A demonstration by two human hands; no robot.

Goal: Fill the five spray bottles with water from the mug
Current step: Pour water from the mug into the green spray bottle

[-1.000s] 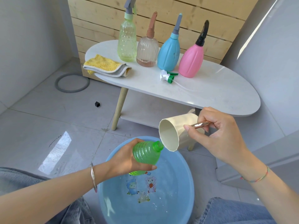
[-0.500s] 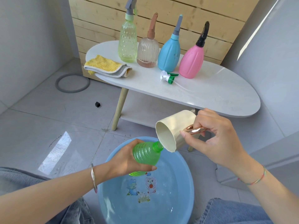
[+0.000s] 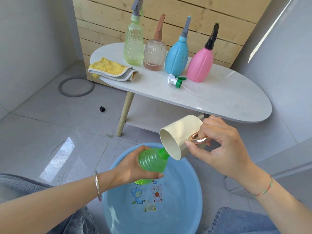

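My left hand [image 3: 135,168] grips a green ribbed bottle [image 3: 152,160] without its cap, tilted over the blue basin [image 3: 190,196]. My right hand [image 3: 219,146] holds a cream mug [image 3: 179,132] by its shiny copper handle, tipped so its rim touches the bottle's open neck. On the white table [image 3: 219,97] stand a pale green bottle [image 3: 133,41], a clear brownish bottle [image 3: 155,51], a blue bottle [image 3: 177,56] and a pink bottle [image 3: 200,65], all with spray heads on. A white and green spray head [image 3: 175,81] with its tube lies on the table in front of them.
A yellow and grey cloth [image 3: 111,70] lies folded at the table's left end. A grey ring [image 3: 76,86] and a small black cube [image 3: 102,109] lie on the tiled floor. A wooden slat panel [image 3: 168,12] stands behind the table. My knees flank the basin.
My right hand has turned the mug so its handle faces me and tipped it lower. The rim stays at the green bottle's neck, and my left hand holds the bottle steady.
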